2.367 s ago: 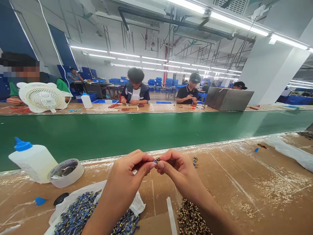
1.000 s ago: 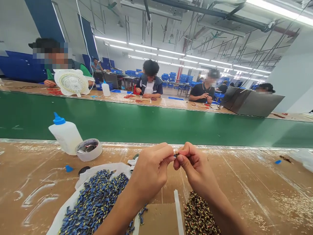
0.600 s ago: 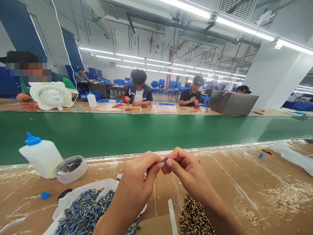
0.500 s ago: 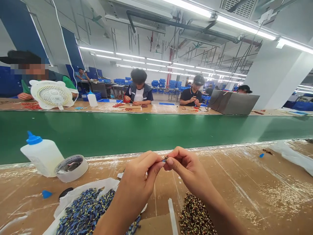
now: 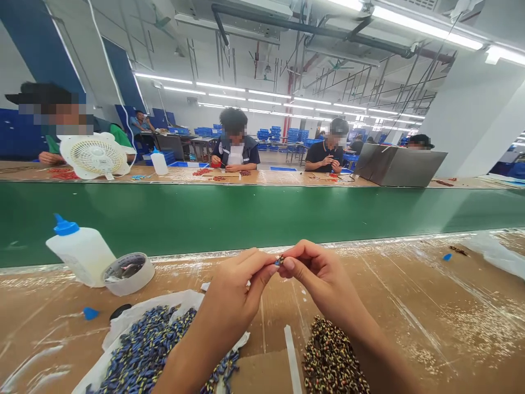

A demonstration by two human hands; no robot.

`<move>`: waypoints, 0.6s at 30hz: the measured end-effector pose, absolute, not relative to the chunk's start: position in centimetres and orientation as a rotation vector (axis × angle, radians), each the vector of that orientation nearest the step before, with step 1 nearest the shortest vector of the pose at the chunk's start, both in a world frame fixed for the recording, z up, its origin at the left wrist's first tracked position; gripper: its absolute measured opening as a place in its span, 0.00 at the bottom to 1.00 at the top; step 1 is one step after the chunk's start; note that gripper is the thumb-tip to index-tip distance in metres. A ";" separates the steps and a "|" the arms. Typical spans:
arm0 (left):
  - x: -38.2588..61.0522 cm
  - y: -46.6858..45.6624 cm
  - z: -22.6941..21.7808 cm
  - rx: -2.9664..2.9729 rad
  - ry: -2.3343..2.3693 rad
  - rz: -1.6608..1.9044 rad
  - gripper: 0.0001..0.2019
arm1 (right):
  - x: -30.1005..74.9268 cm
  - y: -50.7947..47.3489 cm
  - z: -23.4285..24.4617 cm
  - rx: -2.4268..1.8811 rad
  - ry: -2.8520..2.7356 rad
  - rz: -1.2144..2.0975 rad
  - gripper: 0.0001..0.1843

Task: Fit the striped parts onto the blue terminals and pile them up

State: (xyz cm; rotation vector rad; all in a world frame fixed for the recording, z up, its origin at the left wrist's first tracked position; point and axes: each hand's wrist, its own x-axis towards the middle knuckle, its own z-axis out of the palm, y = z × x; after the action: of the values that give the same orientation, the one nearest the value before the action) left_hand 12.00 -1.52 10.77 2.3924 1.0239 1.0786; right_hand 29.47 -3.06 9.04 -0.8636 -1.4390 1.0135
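My left hand pinches a small blue piece between thumb and fingertips. Against it, my right hand pinches a tiny dark piece with yellowish specks; the two pieces meet at my fingertips, and their exact kind is too small to make out. Below my left arm lies a heap of small blue and yellow pieces on a white plastic sheet. Under my right wrist sits a pile of small dark brown, cream and red curled pieces.
A bottle with a blue nozzle and a tape roll stand at left. A green conveyor belt runs across. Beyond it are several co-workers, a white fan and a grey metal box. A blue cap lies left.
The view has shifted slightly, moving the scene a little to the right and the belt a little up. Both hands still pinch the small pieces together, turned slightly.
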 end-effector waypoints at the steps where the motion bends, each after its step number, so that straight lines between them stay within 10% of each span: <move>1: 12.0 -1.5 10.8 2.390 1.021 1.077 0.07 | 29.5 -3.1 9.0 -0.869 -1.436 1.020 0.09; 18: 12.2 -1.8 10.7 2.360 1.005 1.104 0.07 | 29.7 -2.8 8.8 -0.887 -1.462 1.015 0.09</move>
State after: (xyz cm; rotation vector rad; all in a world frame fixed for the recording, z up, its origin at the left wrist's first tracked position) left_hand 12.18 -1.78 10.67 2.3600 1.0046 1.1041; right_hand 29.70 -2.85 8.81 -0.8869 -1.4619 1.0145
